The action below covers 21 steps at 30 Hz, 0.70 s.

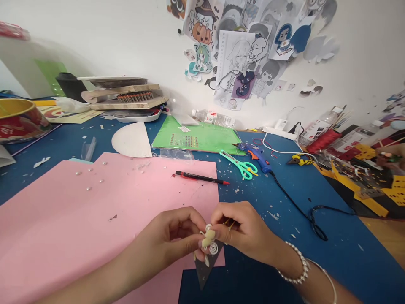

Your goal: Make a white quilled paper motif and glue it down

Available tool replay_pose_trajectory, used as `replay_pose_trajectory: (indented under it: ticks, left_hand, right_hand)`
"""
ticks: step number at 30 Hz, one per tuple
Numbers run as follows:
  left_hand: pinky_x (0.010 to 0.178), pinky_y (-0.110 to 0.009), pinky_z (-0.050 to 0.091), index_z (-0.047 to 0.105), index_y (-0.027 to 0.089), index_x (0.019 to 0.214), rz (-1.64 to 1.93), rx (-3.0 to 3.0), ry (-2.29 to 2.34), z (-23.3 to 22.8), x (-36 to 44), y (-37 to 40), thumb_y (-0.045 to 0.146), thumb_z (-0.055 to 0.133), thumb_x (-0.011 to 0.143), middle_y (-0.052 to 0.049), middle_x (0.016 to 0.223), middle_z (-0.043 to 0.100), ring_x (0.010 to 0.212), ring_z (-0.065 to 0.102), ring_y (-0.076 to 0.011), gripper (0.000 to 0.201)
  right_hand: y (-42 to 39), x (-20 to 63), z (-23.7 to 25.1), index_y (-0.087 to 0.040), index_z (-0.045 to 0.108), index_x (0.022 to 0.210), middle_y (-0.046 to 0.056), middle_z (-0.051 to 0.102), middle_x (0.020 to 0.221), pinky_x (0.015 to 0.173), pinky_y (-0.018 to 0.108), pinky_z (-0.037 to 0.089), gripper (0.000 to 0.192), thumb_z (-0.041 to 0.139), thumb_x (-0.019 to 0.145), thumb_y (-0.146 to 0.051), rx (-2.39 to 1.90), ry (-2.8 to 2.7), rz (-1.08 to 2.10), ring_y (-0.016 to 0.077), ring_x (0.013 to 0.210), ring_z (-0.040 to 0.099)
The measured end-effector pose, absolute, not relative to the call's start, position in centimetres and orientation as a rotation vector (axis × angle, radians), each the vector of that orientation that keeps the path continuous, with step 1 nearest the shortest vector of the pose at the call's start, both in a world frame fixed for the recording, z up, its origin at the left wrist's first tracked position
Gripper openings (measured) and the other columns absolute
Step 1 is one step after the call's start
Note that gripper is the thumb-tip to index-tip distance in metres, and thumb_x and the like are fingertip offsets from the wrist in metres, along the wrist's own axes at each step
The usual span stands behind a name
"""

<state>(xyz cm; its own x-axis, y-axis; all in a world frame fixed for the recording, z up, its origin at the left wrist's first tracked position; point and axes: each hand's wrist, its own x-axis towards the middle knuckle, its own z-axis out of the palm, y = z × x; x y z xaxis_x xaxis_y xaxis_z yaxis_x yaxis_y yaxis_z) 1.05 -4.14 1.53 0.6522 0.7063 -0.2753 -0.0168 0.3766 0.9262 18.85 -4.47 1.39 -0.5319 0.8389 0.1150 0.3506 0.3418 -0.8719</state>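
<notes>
Both hands meet low in the middle of the head view. My left hand (177, 236) pinches a small craft piece (208, 239) with cream-yellow parts and white coiled spirals. My right hand (243, 230) has its thumb and fingertips closed on the same piece from the other side. Thin gold-coloured sticks show among the right fingers; what they belong to is hidden. Below the piece a dark grey triangular point (202, 270) sticks out, and I cannot tell whether it is joined to it. A beaded bracelet and a bangle are on the right wrist.
Pink sheets (152, 190) with scattered pearls lie over the blue table (253, 270). Nearby are a black-and-red pen (202, 177), mint scissors (238, 164), and a blue glue gun (257, 157) with a trailing cord. Another person's hand (394, 156) is at the far right.
</notes>
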Motion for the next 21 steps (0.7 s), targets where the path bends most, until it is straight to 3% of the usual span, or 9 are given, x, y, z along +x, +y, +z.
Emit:
replay_pose_trajectory:
  ticks: [4, 8, 12, 21]
  left_hand:
    - [0.06, -0.023, 0.047, 0.057, 0.015, 0.072, 0.588, 1.06, 0.755, 1.34, 0.93, -3.88, 0.019, 0.059, 0.073, 0.002, 0.063, 0.065, 0.06, 0.06, -0.012, 0.005]
    - [0.059, -0.019, 0.046, 0.057, 0.015, 0.072, 0.628, 1.071, 0.748, 1.5, 0.86, -3.74, 0.018, 0.059, 0.073, 0.003, 0.062, 0.065, 0.06, 0.06, -0.0099, 0.004]
    - [0.062, -0.017, 0.046, 0.058, 0.016, 0.073, 0.65, 1.056, 0.699, 1.72, 0.87, -3.81, 0.015, 0.059, 0.073, 0.004, 0.067, 0.066, 0.064, 0.06, -0.0092, 0.002]
    - [0.061, -0.018, 0.046, 0.067, 0.018, 0.071, 0.566, 1.045, 0.799, 1.35, 0.72, -3.41, 0.015, 0.06, 0.071, 0.005, 0.059, 0.067, 0.058, 0.059, -0.0095, 0.008]
  right_hand:
    - [-4.29, 19.21, 1.45, -0.016, 0.054, 0.081, -0.003, 0.047, 0.059, 0.043, 0.016, 0.029, 0.025, 0.045, 0.08, -0.039, -1.019, -1.992, 1.115, 0.0051, 0.048, 0.039]
    - [-4.13, 19.53, 1.59, -0.02, 0.052, 0.097, -0.004, 0.048, 0.064, 0.043, 0.015, 0.03, 0.034, 0.059, 0.07, -0.038, -0.957, -2.029, 1.127, 0.0043, 0.047, 0.037]
    - [-4.14, 19.55, 1.64, -0.022, 0.051, 0.099, -0.004, 0.053, 0.068, 0.049, 0.014, 0.035, 0.041, 0.066, 0.064, -0.034, -0.942, -2.128, 1.012, 0.005, 0.053, 0.045]
    - [-4.16, 19.5, 1.48, -0.021, 0.053, 0.099, -0.002, 0.057, 0.072, 0.054, 0.014, 0.04, 0.028, 0.058, 0.073, -0.032, -0.962, -2.183, 0.824, 0.0056, 0.058, 0.052]
